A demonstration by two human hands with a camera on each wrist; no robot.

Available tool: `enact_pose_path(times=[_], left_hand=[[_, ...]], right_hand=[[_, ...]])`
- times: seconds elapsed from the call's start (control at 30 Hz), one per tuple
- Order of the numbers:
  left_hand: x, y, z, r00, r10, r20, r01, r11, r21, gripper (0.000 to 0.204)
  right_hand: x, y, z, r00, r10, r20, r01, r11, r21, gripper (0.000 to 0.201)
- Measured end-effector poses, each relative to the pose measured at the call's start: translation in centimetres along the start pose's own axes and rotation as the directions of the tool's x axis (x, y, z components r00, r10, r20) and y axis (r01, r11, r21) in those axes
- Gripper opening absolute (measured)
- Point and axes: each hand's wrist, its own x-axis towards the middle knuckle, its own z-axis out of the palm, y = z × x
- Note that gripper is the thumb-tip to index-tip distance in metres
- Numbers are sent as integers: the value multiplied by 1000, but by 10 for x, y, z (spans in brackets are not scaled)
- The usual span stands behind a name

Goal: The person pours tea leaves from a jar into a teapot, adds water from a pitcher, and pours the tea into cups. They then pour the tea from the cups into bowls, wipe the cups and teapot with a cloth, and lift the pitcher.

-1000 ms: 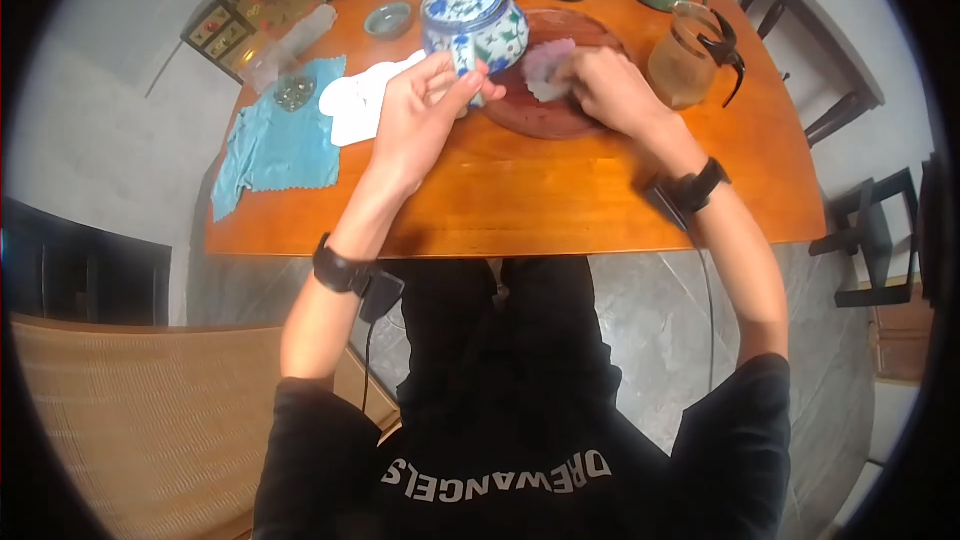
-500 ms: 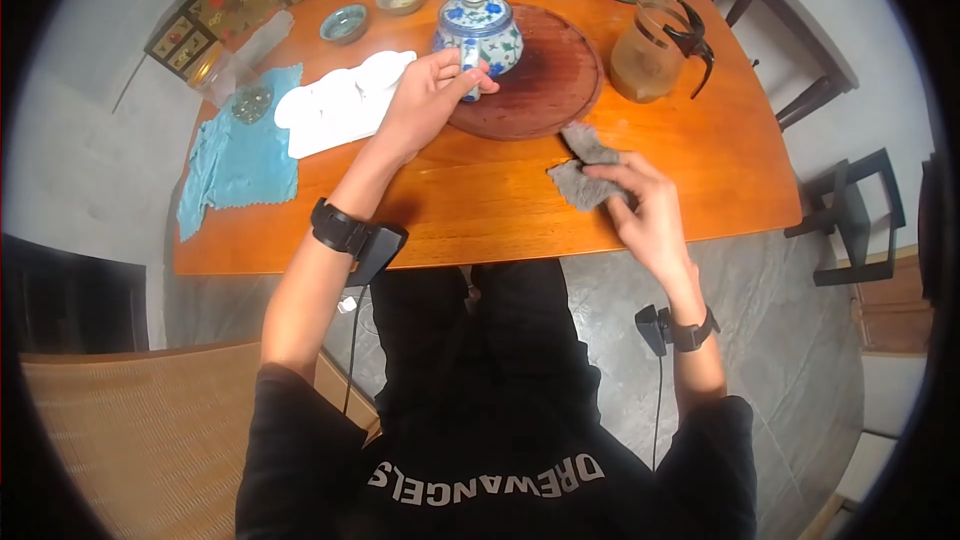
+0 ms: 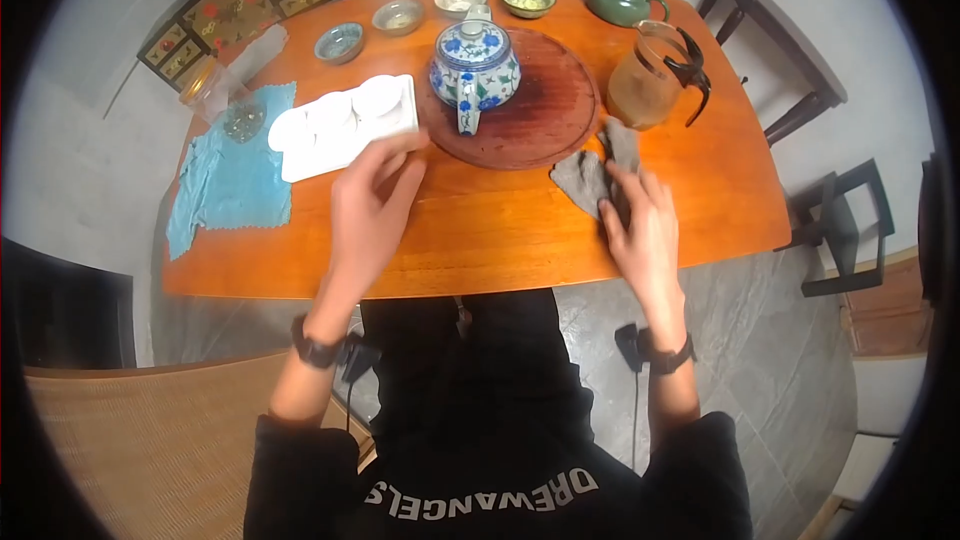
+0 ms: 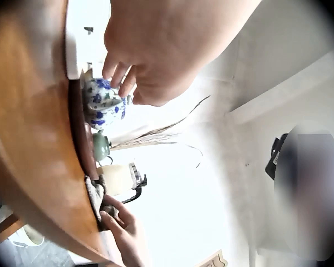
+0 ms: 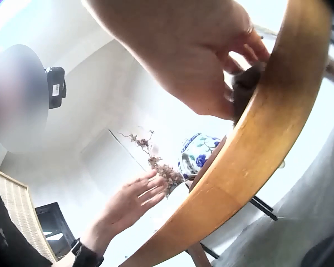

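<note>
A blue-and-white lidded teapot [image 3: 492,73] stands on the round dark-red wooden tray [image 3: 557,100], its spout toward the person. My left hand [image 3: 372,205] hovers near the table's front, left of the teapot and apart from it, with nothing in its fingers. To the right, my right hand [image 3: 645,225] lies over a crumpled grey cloth [image 3: 580,180] on the table beside the tray. Its fingers [image 4: 114,216] are fairly straight and touch the cloth in the left wrist view. Part of the cloth is hidden under the hand.
A white cup-shaped tray [image 3: 340,135] stands left, near a blue cloth [image 3: 250,190] and a tipped jar [image 3: 205,90]. Several small bowls [image 3: 398,16] line the back. A glass pitcher [image 3: 640,85] and a green teapot [image 3: 620,0] are at the right; the table's front edge [image 3: 480,292] curves near the person.
The left hand has let go of the teapot and drawn back left. The right hand has brought the grey cloth off the tray to the table on its right. The teapot now rests on the tray.
</note>
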Motion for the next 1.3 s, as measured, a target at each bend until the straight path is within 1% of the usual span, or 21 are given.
enact_pose_path(times=[0.07, 0.13, 0.2, 0.27, 0.33, 0.4, 0.47, 0.5, 0.53, 0.6, 0.67, 0.73, 0.8, 0.87, 0.93, 1.0, 1.07, 1.2, 1.23, 1.27, 1.3], left_hand=[[-25, -7, -23, 1000, 13, -2, -13, 993, 114, 17], [-47, -14, -41, 988, 136, -76, -103, 938, 331, 18], [-64, -21, -56, 989, 58, -140, -7, 940, 341, 16], [-81, -32, -62, 979, -28, -203, 98, 935, 342, 15], [-91, -50, -64, 937, 118, -328, 23, 918, 396, 13], [-93, -52, -59, 930, 121, -347, 17, 928, 371, 13], [-92, -55, -55, 798, 93, -596, 38, 979, 203, 12], [-94, -59, -57, 787, 94, -610, 46, 977, 210, 13], [-96, -60, -59, 788, 91, -608, 50, 976, 211, 13], [-99, -61, -60, 809, 86, -582, 17, 986, 168, 12], [-101, -62, -58, 800, 80, -594, 12, 989, 149, 11], [-102, -62, -59, 806, 75, -587, 2, 992, 129, 11], [-103, -64, -60, 789, 97, -607, -16, 990, 138, 10], [-103, -63, -59, 789, 89, -608, -13, 992, 128, 10], [-101, -63, -61, 789, 85, -608, -15, 993, 119, 10], [-102, -64, -61, 803, 65, -592, -4, 995, 104, 10], [-100, -62, -60, 818, 71, -571, 10, 990, 138, 11], [-96, -59, -58, 855, 79, -513, 27, 980, 195, 12], [-95, -58, -56, 853, 74, -517, 27, 982, 186, 12], [-95, -57, -55, 867, 64, -495, 54, 974, 220, 13], [-94, -56, -54, 881, 54, -471, 77, 964, 255, 13]], right_hand=[[-18, -20, 3, 988, 32, 150, -35, 999, 11, 39], [-35, -47, 11, 964, -153, 219, 117, 978, 172, 40], [-34, -68, 23, 934, -250, 256, 169, 938, 303, 45], [-28, -97, 46, 985, -113, 127, 102, 990, 93, 49], [-22, -142, 75, 989, -96, 114, 80, 987, 139, 52], [-29, -174, 117, 940, -339, 47, 295, 872, 392, 51], [-24, -196, 137, 925, -380, 21, 342, 854, 392, 50], [-20, -202, 143, 902, -432, -2, 398, 829, 394, 49], [-15, -204, 146, 903, -430, 1, 394, 829, 396, 49], [-6, -209, 153, 973, -229, 9, 224, 960, 167, 44], [-15, -215, 163, 958, -285, -5, 284, 952, 110, 41], [-16, -212, 167, 848, -529, 31, 483, 797, 363, 40], [-3, -203, 164, 885, -463, 58, 420, 844, 333, 40], [1, -197, 165, 936, -353, 7, 348, 925, 155, 38], [-21, -184, 140, 911, -396, 118, 368, 907, 203, 41], [-33, -160, 112, 788, -585, 190, 482, 779, 400, 37], [-28, -120, 79, 789, -561, 249, 455, 807, 376, 28], [-25, -52, 21, 940, -188, 285, 180, 982, 55, 28], [-28, -44, 15, 939, -189, 288, 184, 982, 47, 28], [-31, -37, 11, 984, 31, 176, -24, 999, -37, 29], [-34, -33, 8, 969, 244, 43, -240, 966, -94, 30]])
